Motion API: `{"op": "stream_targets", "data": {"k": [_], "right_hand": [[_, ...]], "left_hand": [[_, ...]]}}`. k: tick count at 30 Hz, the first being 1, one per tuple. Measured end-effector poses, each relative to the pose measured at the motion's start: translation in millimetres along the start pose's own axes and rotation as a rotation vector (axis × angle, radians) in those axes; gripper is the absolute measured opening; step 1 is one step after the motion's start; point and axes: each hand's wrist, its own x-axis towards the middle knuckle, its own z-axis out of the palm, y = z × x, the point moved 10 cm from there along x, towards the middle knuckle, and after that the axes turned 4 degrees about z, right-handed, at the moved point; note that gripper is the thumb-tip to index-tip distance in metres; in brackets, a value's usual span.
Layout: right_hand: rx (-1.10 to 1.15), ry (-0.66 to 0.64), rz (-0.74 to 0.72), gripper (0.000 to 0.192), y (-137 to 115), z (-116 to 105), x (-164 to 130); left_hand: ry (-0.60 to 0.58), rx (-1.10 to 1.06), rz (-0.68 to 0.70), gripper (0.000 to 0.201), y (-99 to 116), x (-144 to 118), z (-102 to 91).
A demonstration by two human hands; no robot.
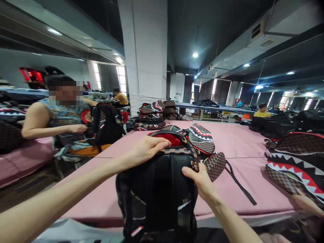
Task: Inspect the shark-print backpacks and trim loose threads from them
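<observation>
A black backpack [159, 189] stands upright in front of me at the edge of the pink-covered table, its strap side facing me. Its top is unzipped, and red lining [167, 139] shows inside. My left hand [152, 146] is closed over the rim of the opening, with the fingertips partly hidden. At the upper right corner, my right hand [201, 177] grips the edge beside the brown checkered trim, thumb on the near face. Just behind lie checkered bags with a shark-mouth print [201, 136].
The pink table [243, 141] stretches away, with a black strap [241, 185] lying across it. More shark-mouth bags are stacked at the back [154, 111]. To the right, another person's hand [307, 200] touches a large bag [293, 165]. A co-worker [63, 114] handles a black backpack [107, 123] on the left.
</observation>
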Motion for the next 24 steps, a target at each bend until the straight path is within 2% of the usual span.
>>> {"op": "stream_targets", "data": {"k": [2, 4, 5, 6, 8, 10, 12, 13, 16, 18, 20, 22, 24], "right_hand": [[-0.002, 0.041, -0.032, 0.032, -3.1, -18.6, 4.9], [-0.003, 0.058, -0.04, 0.033, -4.2, -30.7, 8.0], [-0.005, 0.064, -0.035, 0.033, -3.7, -34.7, 8.7], [-0.01, 0.068, -0.025, 0.032, -2.7, -37.5, 9.0], [-0.027, 0.08, -0.008, 0.032, -0.4, -40.3, 8.2], [-0.048, 0.096, -0.007, 0.032, 0.3, -40.5, 6.3], [-0.072, 0.095, -0.001, 0.033, 0.9, -36.9, 2.8], [-0.083, 0.096, -0.002, 0.034, 0.1, -34.8, -0.4], [-0.094, 0.12, -0.025, 0.037, -9.2, -29.7, -21.0], [-0.079, 0.153, -0.027, 0.039, -19.2, -27.1, -43.3], [-0.079, 0.181, -0.027, 0.04, -31.8, -22.5, -65.7], [-0.121, 0.216, -0.054, 0.039, -46.6, -17.9, -78.7], [-0.172, 0.263, -0.086, 0.037, -54.4, -17.4, -74.9]], "left_hand": [[0.187, -0.039, -0.031, 0.032, -1.6, -26.6, -31.4], [0.333, -0.164, -0.212, 0.035, -31.4, -62.2, -51.7], [0.352, -0.238, -0.326, 0.036, -51.1, -81.1, -51.2], [0.329, -0.306, -0.427, 0.038, -69.5, -98.8, -42.9], [0.188, -0.406, -0.545, 0.045, -94.1, -125.6, -8.7], [0.04, -0.504, -0.551, 0.052, -99.9, -139.3, 33.2], [0.008, -0.591, -0.514, 0.056, -93.7, -141.3, 62.8], [0.027, -0.633, -0.499, 0.057, -87.8, -139.4, 71.4], [0.05, -0.844, -0.467, 0.058, -58.8, -131.6, 82.7], [0.017, -1.039, -0.434, 0.06, -31.1, -129.3, 79.9], [0.025, -1.161, -0.425, 0.057, -8.6, -129.8, 67.1], [0.091, -1.198, -0.453, 0.051, 1.1, -127.2, 51.3], [0.182, -1.207, -0.491, 0.045, -4.0, -116.8, 41.9]]}}
